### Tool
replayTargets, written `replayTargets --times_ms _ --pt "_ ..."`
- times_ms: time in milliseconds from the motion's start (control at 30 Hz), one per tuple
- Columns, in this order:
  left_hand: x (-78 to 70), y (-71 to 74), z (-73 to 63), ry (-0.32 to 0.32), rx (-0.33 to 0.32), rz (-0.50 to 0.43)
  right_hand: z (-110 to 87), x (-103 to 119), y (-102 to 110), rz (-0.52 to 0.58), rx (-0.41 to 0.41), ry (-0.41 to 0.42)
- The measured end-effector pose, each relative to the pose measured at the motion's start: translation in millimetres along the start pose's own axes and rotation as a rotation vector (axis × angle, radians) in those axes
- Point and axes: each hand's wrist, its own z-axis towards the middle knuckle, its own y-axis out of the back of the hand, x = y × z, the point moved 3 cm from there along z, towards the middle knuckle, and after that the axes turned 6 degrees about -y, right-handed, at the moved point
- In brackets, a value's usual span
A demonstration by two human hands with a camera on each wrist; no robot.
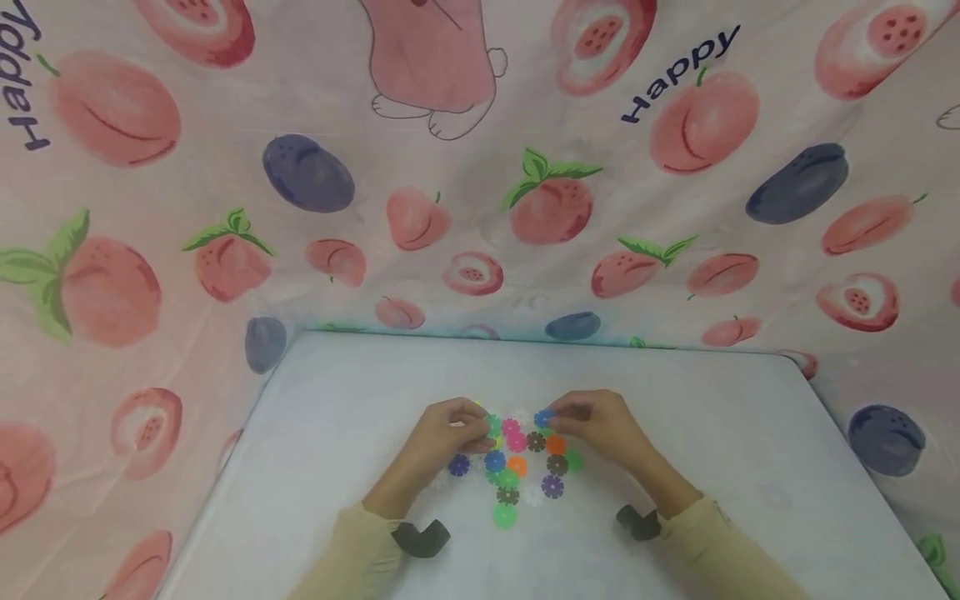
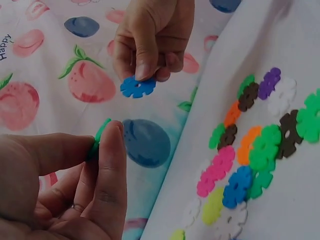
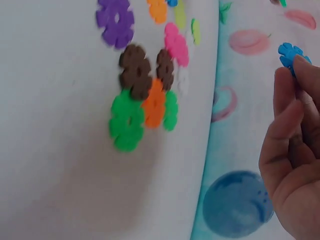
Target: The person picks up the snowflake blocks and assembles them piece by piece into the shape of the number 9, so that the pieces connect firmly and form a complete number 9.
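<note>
My left hand (image 1: 447, 429) pinches a green notched plastic disc (image 2: 96, 144) between thumb and fingertips; it shows edge-on in the left wrist view. Opposite it, my right hand (image 1: 603, 423) pinches a blue notched plastic disc (image 2: 138, 88) by one side. The two held discs are apart, and both hands are raised over the far side of the scattered discs. Below them lie flower-shaped discs in several colours, among them a purple disc (image 3: 115, 21), an orange disc (image 3: 155, 104), a brown disc (image 3: 134, 71) and a pink disc (image 1: 514, 441).
The discs lie loosely on a white table (image 1: 315, 467), some overlapping. A fruit-printed curtain (image 1: 465, 208) hangs behind the table and along its sides. Dark straps (image 1: 422, 540) show at both wrists, beside light yellow sleeves (image 1: 352, 554).
</note>
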Motion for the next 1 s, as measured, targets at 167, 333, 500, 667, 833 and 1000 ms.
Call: replayTargets --times_ms 167,333,500,667,833,1000 --pt "-3.6 -6.2 4.2 -0.001 0.008 -0.053 -1.7 12 -3 -0.017 -0.038 0.055" --pt "-7.1 -9.7 5.4 0.001 0.012 -0.107 -3.1 23 -6 -0.016 -0.057 0.141" --pt "-8.7 -12.5 4.9 0.0 0.028 -0.102 -6.8 28 -8 -0.021 -0.059 0.182" --pt "-8.7 -14.3 4.1 0.007 0.055 -0.071 -8.6 31 -10 -0.043 -0.059 0.208" --pt "-11.8 -15.2 0.6 0.007 0.065 -0.048 -10.1 34 -12 -0.033 -0.073 0.27" --pt "-14.5 -14.8 -3.7 0.014 0.057 -0.028 -13.4 37 -18 0.014 -0.041 0.335"
